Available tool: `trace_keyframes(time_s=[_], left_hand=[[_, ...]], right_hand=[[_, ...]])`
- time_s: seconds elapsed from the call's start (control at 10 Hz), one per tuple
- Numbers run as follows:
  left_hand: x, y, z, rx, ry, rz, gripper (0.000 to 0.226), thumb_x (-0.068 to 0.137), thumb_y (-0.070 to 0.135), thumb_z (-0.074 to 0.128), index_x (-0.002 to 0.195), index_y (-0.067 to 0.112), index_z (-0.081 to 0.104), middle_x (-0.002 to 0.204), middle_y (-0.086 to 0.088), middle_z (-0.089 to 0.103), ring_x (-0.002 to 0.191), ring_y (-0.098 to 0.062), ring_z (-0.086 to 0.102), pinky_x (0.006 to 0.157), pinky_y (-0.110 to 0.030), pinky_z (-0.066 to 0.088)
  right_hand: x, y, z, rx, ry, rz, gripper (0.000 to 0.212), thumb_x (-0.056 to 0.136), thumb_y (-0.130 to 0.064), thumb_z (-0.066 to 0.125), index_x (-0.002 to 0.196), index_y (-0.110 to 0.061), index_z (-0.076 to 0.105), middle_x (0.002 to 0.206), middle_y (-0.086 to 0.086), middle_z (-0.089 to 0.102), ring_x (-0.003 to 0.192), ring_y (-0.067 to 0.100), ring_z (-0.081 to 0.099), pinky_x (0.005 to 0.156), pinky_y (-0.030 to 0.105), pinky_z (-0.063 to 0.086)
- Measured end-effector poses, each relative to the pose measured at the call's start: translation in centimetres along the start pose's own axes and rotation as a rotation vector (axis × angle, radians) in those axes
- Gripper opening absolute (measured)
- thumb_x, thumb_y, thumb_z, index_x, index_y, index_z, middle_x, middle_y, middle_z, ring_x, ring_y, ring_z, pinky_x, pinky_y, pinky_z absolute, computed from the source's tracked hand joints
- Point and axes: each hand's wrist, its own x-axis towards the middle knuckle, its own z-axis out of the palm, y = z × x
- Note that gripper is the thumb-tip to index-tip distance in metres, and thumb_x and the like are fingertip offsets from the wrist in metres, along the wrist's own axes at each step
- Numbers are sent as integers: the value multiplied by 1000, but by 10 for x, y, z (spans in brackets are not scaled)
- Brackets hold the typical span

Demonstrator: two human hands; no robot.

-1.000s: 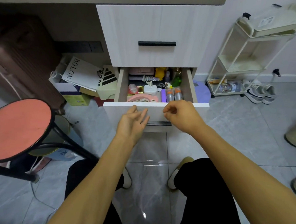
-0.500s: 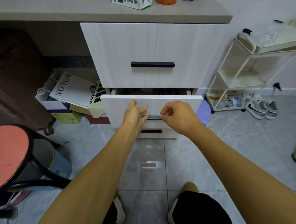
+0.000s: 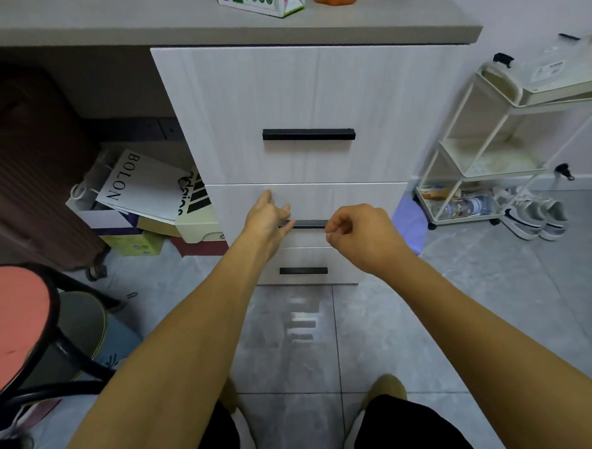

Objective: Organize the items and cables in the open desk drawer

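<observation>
Your left hand (image 3: 265,219) rests open-fingered on the shut drawer (image 3: 355,199), covering the left end of its handle (image 3: 310,224). Your right hand (image 3: 360,236) curls empty beside the handle's right end.

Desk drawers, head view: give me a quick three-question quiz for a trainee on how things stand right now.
1. True or false: the middle drawer shows its contents.
2. What does the right hand hold? A: a cable. B: nothing. C: a bottle.
3. How many black handles are visible?

Key: 1 false, the front is pushed in and nothing inside shows. 2 B, the fingers are curled on nothing. 3 three, one per drawer, the middle one partly hidden by the hands.
</observation>
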Motion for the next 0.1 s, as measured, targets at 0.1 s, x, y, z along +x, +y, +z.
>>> trace_keyframes(time_s=[0.1], left_hand=[[-3,-3,3,91,-14,-39,66,94,-14,42,152,14,28,160,-2,22,133,-24,45,105,-39,44]], right_hand=[[-4,-1,-6,6,18,24,16,89,-8,56,88,-13,71,80,-1,66,73,13,59,52,9,38]])
